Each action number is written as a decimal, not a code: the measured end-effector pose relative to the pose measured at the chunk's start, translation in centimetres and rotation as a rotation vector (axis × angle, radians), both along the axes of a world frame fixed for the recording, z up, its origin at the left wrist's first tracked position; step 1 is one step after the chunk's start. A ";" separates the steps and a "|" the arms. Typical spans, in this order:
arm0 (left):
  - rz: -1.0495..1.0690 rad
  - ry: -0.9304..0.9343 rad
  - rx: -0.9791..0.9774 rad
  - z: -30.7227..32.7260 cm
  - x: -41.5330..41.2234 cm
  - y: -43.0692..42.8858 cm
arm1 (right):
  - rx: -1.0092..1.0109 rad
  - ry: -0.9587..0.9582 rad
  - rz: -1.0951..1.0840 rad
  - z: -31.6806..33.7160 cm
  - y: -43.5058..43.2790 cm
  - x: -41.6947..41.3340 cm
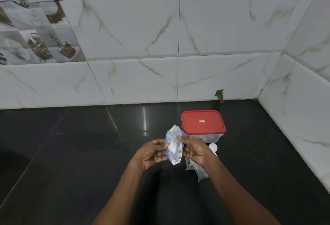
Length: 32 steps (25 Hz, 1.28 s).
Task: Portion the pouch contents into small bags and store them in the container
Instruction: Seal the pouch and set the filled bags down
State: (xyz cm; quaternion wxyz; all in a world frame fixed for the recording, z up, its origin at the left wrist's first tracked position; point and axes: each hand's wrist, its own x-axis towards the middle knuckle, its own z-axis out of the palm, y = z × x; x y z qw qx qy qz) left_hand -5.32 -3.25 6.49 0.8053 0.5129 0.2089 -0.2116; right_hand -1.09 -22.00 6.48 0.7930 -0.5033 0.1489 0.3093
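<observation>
Left hand [153, 153] and right hand [194, 151] pinch a crinkled clear pouch [174, 148] over the worktop [71, 153]; keeping it upright should prevent spills.

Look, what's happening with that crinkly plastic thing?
A person holds a crinkled clear plastic pouch with blue edges up over the shiny black countertop. The left hand and right hand each pinch one side of it. Behind it sits a clear rectangular container with its red lid on. A few flat clear plastic bags and a small round white object lie on the counter by the right wrist.
</observation>
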 end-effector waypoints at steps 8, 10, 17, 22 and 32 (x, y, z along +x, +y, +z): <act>0.031 0.060 0.094 -0.2 -0.7 -3.2 | -1.281 -0.644 0.109 0.3 1.7 -0.1; 0.047 0.035 0.149 0.1 -0.8 -4.0 | -1.338 -0.671 0.104 -0.1 1.8 -0.7; 0.369 0.097 1.118 -1.4 1.0 -4.0 | -1.208 -0.597 0.090 -2.0 0.8 -0.7; 0.170 0.108 1.210 -1.7 1.8 -4.0 | -0.572 -0.295 0.041 -0.9 -0.5 -1.5; -0.105 -0.483 0.371 -3.3 -0.5 0.2 | -0.126 -0.006 -0.025 1.3 -3.9 1.2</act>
